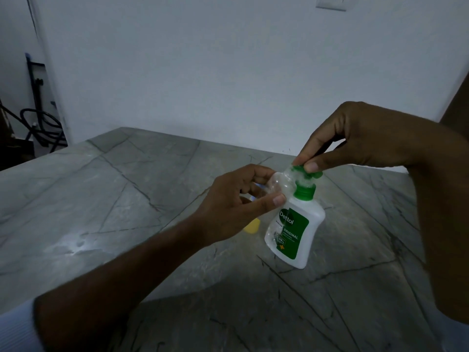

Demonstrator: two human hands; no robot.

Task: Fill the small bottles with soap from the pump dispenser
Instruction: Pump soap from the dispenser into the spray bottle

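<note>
A white pump dispenser (295, 232) with a green label and green pump head stands on the grey marble table (127, 199), right of centre. My left hand (241, 204) grips a small clear bottle (280, 182), tilted with its mouth at the pump's nozzle. My right hand (355, 141) pinches the green pump head from above with thumb and fingertips. A small yellow thing (251, 226), perhaps a cap, lies on the table behind my left wrist, partly hidden.
A white wall runs behind the table, with a switch plate (331, 2) at the top. Dark stands and cables (40, 123) sit past the table's left edge. A brown panel (456, 102) borders the right side.
</note>
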